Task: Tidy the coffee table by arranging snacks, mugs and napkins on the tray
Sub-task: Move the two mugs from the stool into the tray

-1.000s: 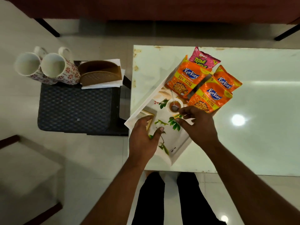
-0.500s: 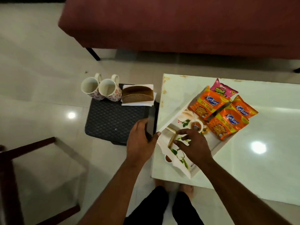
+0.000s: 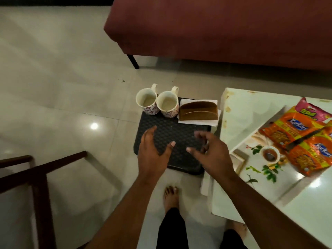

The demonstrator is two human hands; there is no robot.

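Note:
Two white floral mugs (image 3: 145, 101) (image 3: 168, 104) stand side by side at the far edge of a black woven stool (image 3: 172, 130). Beside them a brown napkin holder (image 3: 198, 110) sits on white napkins. My left hand (image 3: 152, 150) and my right hand (image 3: 210, 151) hover over the stool's near half, both empty with fingers spread. The white leaf-print tray (image 3: 260, 159) lies on the white coffee table (image 3: 242, 106) at the right, carrying orange snack packets (image 3: 294, 133) and a pink packet (image 3: 312, 112).
A maroon sofa (image 3: 215, 27) fills the top, one black leg reaching the tiled floor. A dark wooden chair frame (image 3: 36, 177) stands at the lower left. My bare feet (image 3: 171, 196) are below the stool, next to the table's edge.
Both hands have let go of the tray and moved left over the black stool. The view has swung left, so the tray and table now sit at the right edge.

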